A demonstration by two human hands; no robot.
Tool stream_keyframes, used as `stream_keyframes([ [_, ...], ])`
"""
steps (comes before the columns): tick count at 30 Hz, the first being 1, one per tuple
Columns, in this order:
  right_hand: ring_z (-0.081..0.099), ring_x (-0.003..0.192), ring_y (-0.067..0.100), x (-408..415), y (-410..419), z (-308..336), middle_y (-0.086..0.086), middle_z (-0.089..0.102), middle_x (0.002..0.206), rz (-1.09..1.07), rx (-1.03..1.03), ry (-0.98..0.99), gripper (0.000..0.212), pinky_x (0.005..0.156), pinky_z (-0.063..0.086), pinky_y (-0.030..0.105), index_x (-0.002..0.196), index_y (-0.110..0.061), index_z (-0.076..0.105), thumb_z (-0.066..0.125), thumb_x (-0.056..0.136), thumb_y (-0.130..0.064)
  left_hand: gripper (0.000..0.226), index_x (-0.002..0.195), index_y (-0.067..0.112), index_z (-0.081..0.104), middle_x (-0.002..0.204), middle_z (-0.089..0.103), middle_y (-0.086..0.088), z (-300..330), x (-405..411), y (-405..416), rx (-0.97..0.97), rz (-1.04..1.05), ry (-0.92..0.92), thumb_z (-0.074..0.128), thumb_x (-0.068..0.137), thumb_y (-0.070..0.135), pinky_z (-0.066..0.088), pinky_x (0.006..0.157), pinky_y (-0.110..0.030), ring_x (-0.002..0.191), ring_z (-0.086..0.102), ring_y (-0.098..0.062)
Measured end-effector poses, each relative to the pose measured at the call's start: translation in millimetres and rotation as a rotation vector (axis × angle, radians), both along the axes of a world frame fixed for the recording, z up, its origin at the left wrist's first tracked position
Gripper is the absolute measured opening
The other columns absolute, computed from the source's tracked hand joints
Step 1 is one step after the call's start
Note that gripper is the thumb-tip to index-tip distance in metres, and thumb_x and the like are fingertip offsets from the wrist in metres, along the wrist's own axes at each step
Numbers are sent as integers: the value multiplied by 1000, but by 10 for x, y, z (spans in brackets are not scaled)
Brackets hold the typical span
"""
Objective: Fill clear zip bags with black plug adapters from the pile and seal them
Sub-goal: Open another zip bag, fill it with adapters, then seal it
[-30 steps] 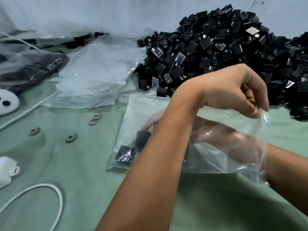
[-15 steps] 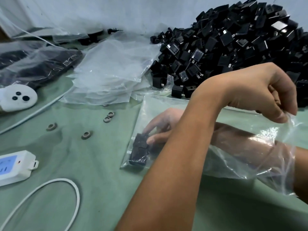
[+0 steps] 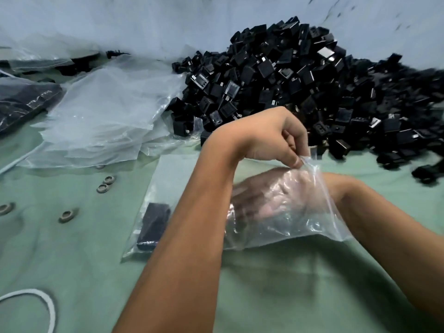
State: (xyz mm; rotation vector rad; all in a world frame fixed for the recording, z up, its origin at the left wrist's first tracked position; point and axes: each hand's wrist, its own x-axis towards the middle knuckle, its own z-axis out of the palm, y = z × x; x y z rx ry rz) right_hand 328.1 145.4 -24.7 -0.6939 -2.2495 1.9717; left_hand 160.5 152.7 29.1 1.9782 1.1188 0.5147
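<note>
Worktop (image 3: 72,272), green: stack of empty bags (image 3: 108,116) at 10 o'clock; four metal rings (image 3: 66,215) at 9; white cord (image 3: 45,306) at 7, cut off by the frame. Pile of adapters (image 3: 300,92) at 1 o'clock. Bag (image 3: 168,179) at centre, two adapters (image 3: 153,227) in its closed end. Left hand (image 3: 266,138) pinches the bag's mouth; its forearm crosses the bag. Right hand (image 3: 266,200) inside the bag, fingers extended, blurred by plastic, apart from the adapters.

Adapters (image 3: 153,225) lie in the bag (image 3: 168,174), pile (image 3: 300,92) behind, empty bags (image 3: 105,116) left.
</note>
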Motion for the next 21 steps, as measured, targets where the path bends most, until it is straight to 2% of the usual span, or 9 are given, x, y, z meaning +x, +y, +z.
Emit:
stream_keyframes([
  [2, 74, 96, 6, 219, 6, 13, -14, 79, 98, 26, -30, 51, 27, 80, 57, 16, 104, -29, 81, 74, 90, -8, 15, 85, 13, 76, 71, 60, -4, -27, 1, 13, -7, 12, 22, 79, 82, -2, 41, 64, -23, 67, 52, -12],
  [4, 74, 104, 19, 504, 43, -12, 6, 77, 114, -104, -110, 104, 27, 86, 59, 28, 118, -15, 76, 69, 93, -8, 17, 83, 15, 76, 68, 60, -1, -57, -1, 29, -1, 19, 52, 80, 82, -1, 40, 61, -23, 66, 52, -12],
  [6, 75, 87, 22, 708, 112, -82, 13, 77, 102, -415, -84, 177, 19, 69, 60, 27, 109, -8, 76, 70, 91, -10, 18, 82, 16, 76, 71, 61, -5, -89, 7, 41, -13, 19, 56, 80, 82, -1, 42, 67, -27, 69, 53, -15],
  [8, 67, 66, 15, 824, 195, -244, 5, 75, 84, -900, 209, 197, 11, 51, 51, 23, 93, -17, 77, 69, 95, -9, 18, 81, 16, 76, 72, 62, -6, -121, 31, 50, -36, 13, 43, 81, 82, -1, 44, 71, -33, 71, 54, -17],
  [10, 60, 74, 12, 863, 277, -401, -2, 70, 88, -1308, 767, -19, 12, 65, 52, 28, 95, -21, 74, 67, 95, -11, 16, 82, 15, 78, 72, 62, -4, -156, 90, 62, -49, -4, 45, 81, 82, -1, 45, 72, -33, 70, 55, -15],
  [12, 54, 106, 21, 876, 321, -519, 7, 62, 114, -1305, 1099, -271, 23, 95, 44, 31, 117, -18, 71, 69, 93, -16, 14, 87, 13, 79, 73, 63, -5, -184, 171, 74, -59, -29, 62, 80, 83, -1, 46, 72, -34, 71, 57, -15],
  [16, 30, 146, 34, 827, 392, -565, 16, 35, 158, -1013, 1018, -508, 57, 121, 28, 41, 153, -16, 47, 65, 99, -20, 16, 93, 12, 80, 77, 62, -9, -226, 275, 91, -60, -73, 83, 79, 83, -2, 48, 75, -36, 73, 57, -18],
  [19, 56, 118, 28, 804, 361, -549, 8, 51, 130, -1105, 1017, -415, 48, 98, 45, 33, 138, -19, 60, 74, 92, -20, 18, 92, 16, 81, 74, 61, -3, -247, 275, 103, -57, -78, 94, 79, 83, 1, 50, 75, -34, 70, 59, -14],
  [21, 59, 96, 21, 817, 282, -498, 3, 52, 111, -1187, 1027, -315, 37, 83, 46, 29, 118, -21, 67, 82, 85, -23, 18, 91, 17, 81, 73, 61, -1, -260, 256, 116, -57, -69, 94, 79, 84, 1, 50, 74, -33, 69, 58, -12],
])
